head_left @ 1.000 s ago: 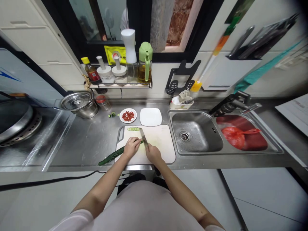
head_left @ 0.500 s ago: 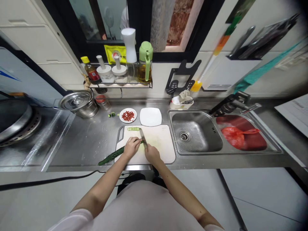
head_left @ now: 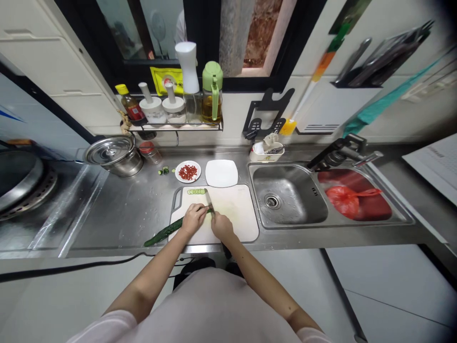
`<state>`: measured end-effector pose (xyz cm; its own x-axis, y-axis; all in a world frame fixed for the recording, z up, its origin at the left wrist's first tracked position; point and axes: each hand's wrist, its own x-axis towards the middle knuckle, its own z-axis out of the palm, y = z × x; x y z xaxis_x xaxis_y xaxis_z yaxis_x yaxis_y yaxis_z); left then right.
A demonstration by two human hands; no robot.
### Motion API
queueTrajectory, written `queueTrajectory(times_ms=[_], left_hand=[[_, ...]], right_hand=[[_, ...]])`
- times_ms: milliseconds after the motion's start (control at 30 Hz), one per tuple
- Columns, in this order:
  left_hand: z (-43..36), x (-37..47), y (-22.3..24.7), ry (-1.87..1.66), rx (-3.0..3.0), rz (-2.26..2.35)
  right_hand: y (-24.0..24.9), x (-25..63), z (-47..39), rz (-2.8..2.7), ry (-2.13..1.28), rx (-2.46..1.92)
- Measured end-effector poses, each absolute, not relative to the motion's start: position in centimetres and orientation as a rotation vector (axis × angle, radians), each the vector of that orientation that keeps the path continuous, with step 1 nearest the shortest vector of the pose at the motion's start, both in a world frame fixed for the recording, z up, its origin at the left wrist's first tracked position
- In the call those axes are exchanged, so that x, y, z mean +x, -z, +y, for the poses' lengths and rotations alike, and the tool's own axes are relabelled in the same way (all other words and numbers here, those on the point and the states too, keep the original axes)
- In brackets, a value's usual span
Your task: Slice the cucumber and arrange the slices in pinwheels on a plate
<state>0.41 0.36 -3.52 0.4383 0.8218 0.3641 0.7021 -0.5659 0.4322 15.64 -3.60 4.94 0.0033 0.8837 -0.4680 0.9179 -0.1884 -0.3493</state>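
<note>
My left hand (head_left: 193, 218) is closed over a dark green cucumber (head_left: 163, 234), which lies slantwise with its far end off the left edge of the white cutting board (head_left: 246, 209). In my right hand (head_left: 222, 226) is the handle of a knife (head_left: 209, 199); its blade points away from me, beside the cucumber's cut end. Several pale green slices (head_left: 196, 191) lie in a row near the board's back edge, left of the blade tip. My left fingertips are close to the blade, and whether they touch it is too small to tell.
Behind the board are a plate of chopped red pieces (head_left: 188, 172) and a white square plate (head_left: 221, 173). A lidded pot (head_left: 123, 159) and jar (head_left: 150, 152) stand back left. On the right is a double sink (head_left: 291, 216) holding a red bag (head_left: 344, 201). Bottles line a rack (head_left: 178, 127).
The view has shifted slightly, moving the scene a little left. Both hands keep their hold, and the knife blade leans slightly differently beside the cucumber.
</note>
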Motion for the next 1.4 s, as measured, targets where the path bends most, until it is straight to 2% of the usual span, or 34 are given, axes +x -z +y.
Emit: queueTrajectory(times_ms=[1400], left_hand=[[0.2,0.6,3.4,-0.808,2.472,1.332]], right_hand=[[-4.1,15.3,-3.1,1.935,0.971,2.174]])
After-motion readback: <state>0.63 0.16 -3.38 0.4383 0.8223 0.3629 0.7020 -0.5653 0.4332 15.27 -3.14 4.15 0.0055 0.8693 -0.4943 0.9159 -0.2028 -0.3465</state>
